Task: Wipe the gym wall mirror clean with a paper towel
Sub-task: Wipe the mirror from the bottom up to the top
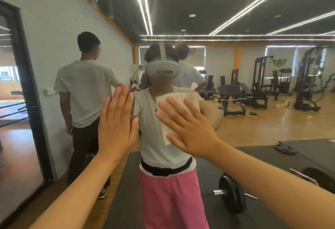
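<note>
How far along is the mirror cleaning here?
Under way; how much is already done cannot be told. The right hand presses a paper towel flat on the mirror, fingers spread, and the left hand rests flat on the glass beside it. The glass looks hazy near the reflected ceiling lights, so the upper part and the wide stretch to the right probably need wiping.

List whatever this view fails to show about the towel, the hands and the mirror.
- Head view: paper towel mostly covered by the right hand.
- Palms of right and left hand face the mirror; contact unseen.
- Mirror's right and lower edges cut off by the frame.
- Smudges on the glass too faint against reflections.
</note>
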